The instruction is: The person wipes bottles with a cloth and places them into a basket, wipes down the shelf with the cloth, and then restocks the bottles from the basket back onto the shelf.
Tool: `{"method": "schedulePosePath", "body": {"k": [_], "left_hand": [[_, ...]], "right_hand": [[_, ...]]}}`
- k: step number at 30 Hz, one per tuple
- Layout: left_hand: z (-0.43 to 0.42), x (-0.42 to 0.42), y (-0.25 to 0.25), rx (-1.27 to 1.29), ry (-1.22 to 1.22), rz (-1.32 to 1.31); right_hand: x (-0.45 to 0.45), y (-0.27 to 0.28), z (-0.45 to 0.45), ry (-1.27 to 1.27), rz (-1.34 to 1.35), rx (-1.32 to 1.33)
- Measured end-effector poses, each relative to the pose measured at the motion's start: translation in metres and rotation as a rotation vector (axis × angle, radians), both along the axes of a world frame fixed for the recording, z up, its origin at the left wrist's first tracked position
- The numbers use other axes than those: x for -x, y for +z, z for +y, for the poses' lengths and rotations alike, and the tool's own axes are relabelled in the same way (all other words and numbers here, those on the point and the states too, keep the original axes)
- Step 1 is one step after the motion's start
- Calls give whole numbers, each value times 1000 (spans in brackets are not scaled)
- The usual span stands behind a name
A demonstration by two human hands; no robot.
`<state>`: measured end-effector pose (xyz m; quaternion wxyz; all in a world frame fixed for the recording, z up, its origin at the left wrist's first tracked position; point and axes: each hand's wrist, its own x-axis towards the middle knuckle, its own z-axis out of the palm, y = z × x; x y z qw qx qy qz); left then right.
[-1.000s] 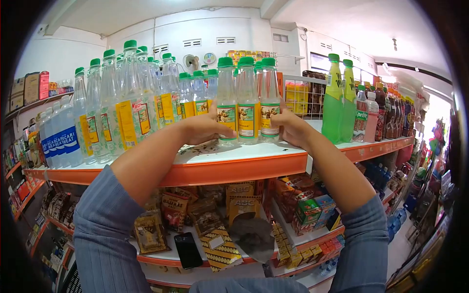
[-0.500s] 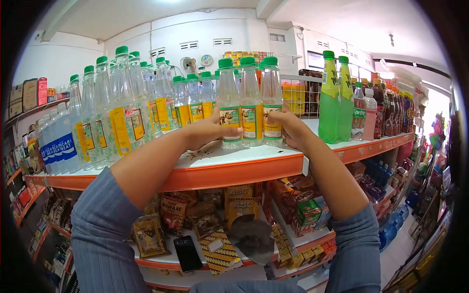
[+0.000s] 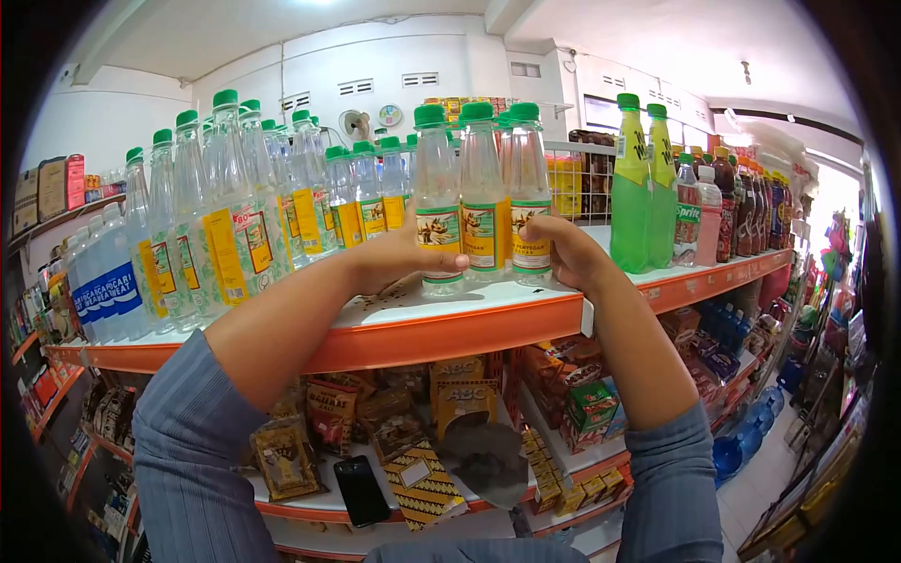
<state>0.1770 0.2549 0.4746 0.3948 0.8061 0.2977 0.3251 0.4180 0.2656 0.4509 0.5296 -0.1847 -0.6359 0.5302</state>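
Three clear bottles with green caps and yellow-green labels stand side by side at the front of the white shelf (image 3: pixel 450 305). My left hand (image 3: pixel 402 255) is wrapped round the left bottle (image 3: pixel 438 202), its thumb across the label. The middle bottle (image 3: pixel 481 216) stands between the other two. Against the right bottle (image 3: pixel 531 206) my right hand (image 3: pixel 574 251) is closed, thumb on the label and the other fingers hidden behind. More bottles of the same kind show behind them.
Taller clear bottles (image 3: pixel 225 225) crowd the shelf at the left, beside blue-labelled bottles (image 3: pixel 108 281). Two green bottles (image 3: pixel 631 206) stand to the right. On the lower shelf lie a black phone (image 3: pixel 361 491), a patterned yellow packet (image 3: pixel 418 483) and several snack packs.
The three front bottles look slightly nearer and larger, with both my hands still on them. The whole view has shifted slightly.
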Motion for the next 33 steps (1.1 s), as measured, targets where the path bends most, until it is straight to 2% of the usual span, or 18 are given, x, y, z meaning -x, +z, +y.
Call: {"method": "schedulePosePath", "body": {"k": [4, 6, 9, 19, 21, 28, 30, 33], "left_hand": [[6, -2, 0, -39, 5, 18], [5, -3, 1, 61, -131, -68], [2, -2, 1, 132, -183, -93], [-9, -5, 3, 135, -203, -149], [-12, -6, 7, 149, -241, -116], [6, -5, -6, 75, -233, -179], [7, -6, -8, -16, -214, -156], [15, 0, -9, 40, -243, -180]], "right_hand": [[-4, -4, 0, 33, 12, -33], [-4, -5, -5, 12, 77, -49], [-5, -5, -14, 40, 68, -80], [-3, -2, -19, 83, 17, -67], [-5, -3, -18, 172, 10, -76], [-9, -8, -15, 80, -7, -145], [-8, -10, -12, 70, 13, -159], [-10, -12, -5, 51, 19, -130]]}}
